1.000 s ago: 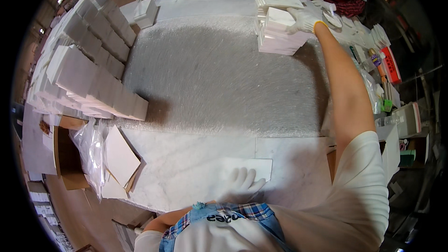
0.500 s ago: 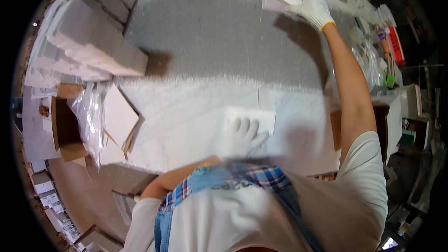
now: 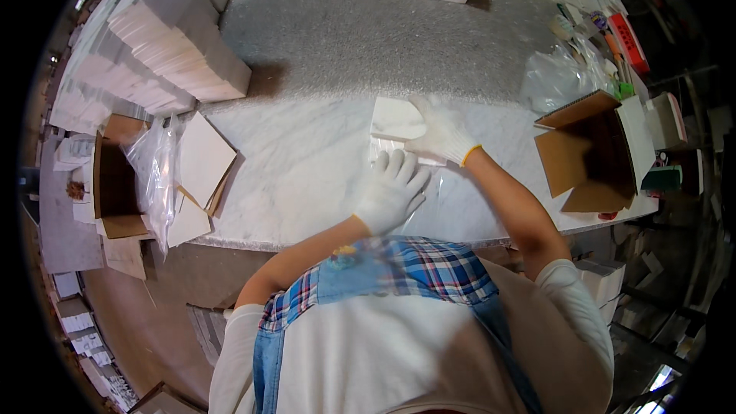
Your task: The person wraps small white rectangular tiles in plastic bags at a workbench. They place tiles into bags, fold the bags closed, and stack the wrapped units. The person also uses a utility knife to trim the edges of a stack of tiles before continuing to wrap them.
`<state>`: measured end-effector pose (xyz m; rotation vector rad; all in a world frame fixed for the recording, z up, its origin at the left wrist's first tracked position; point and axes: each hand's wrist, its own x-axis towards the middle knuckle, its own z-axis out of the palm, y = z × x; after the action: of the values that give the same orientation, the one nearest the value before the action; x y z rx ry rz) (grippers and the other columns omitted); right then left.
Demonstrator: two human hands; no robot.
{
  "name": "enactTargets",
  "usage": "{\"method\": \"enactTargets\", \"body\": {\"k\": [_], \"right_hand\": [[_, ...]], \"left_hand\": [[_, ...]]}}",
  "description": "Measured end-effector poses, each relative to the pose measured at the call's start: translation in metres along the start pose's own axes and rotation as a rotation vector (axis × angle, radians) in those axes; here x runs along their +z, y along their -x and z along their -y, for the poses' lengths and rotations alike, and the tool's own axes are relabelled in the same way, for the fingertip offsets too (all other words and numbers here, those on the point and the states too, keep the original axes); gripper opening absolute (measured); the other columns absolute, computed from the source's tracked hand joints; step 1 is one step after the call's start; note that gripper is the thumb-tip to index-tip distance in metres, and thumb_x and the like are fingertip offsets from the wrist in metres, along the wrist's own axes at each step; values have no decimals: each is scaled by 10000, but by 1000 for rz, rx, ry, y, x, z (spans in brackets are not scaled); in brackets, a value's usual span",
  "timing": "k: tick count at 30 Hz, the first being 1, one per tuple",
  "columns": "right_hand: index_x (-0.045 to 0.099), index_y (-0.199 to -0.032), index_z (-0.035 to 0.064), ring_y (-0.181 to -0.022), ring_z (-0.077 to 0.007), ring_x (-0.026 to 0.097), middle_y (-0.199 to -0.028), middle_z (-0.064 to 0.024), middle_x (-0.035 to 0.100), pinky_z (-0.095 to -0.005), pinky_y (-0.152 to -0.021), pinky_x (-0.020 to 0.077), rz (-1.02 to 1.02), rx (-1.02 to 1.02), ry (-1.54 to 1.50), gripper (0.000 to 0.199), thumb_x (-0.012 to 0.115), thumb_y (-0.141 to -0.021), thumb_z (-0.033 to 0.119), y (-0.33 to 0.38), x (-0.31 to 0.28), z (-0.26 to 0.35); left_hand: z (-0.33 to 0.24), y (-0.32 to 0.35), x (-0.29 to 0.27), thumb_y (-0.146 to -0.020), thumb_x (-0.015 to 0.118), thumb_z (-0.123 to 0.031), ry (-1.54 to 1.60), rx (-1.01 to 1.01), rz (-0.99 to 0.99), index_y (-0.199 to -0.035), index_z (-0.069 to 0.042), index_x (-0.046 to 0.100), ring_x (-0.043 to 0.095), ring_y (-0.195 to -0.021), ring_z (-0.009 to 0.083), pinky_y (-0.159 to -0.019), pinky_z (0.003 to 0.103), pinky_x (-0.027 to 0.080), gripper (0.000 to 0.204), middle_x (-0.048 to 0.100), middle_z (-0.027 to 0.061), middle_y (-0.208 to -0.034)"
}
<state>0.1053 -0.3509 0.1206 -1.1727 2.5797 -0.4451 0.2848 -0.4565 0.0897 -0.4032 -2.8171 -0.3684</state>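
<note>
We see long rows of stacked white cartons (image 3: 165, 50) at our left, an open cardboard box (image 3: 594, 153) at our right, and a crumpled clear bag (image 3: 556, 77) behind it.

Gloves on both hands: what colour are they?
White, on the left hand and right hand; head view.

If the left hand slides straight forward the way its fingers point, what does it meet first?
Likely the white flat piece that the right hand presses on the table. The left hand points up toward it, fingertips almost at its near edge; whether they touch is unclear.
</note>
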Motion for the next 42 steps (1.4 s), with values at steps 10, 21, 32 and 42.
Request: {"method": "enactTargets", "body": {"k": [10,21,32,42], "right_hand": [[516,-1449,67,-1300,-430,519,-1398,-247,544,-476,-1105,438,-115,-81,27,896,796,-671,413,41,24,8],[611,-1386,69,-1256,-376,598,-1341,-207,645,-461,-1067,462,-279,310,-383,622,701,-906,454,118,14,-4],[512,-1448,-75,-1340,-382,550,-1473,-301,531,-412,-1119,420,574,654,-819,963,750,-827,621,262,122,2],[709,-1255,-31,-1113,-179,663,-1199,-112,742,-311,-1008,497,353,417,-1410,423,667,-1019,317,253,169,43]], "left_hand": [[-18,43,-4,-830,706,-300,63,-293,-42,-1216,-30,591,513,-1156,438,-949,531,442,485,548,230,-1280],[-10,69,-17,-863,673,-195,191,-393,-120,-1145,-2,599,548,-1078,423,-943,500,463,350,599,232,-1155],[38,98,-1,-898,704,-162,116,-430,-232,-1304,-13,580,541,-1204,445,-1025,509,456,450,585,245,-1298],[46,84,-16,-864,685,-104,18,-248,-97,-1267,-43,615,586,-1114,395,-976,502,479,413,623,194,-1212]]}}
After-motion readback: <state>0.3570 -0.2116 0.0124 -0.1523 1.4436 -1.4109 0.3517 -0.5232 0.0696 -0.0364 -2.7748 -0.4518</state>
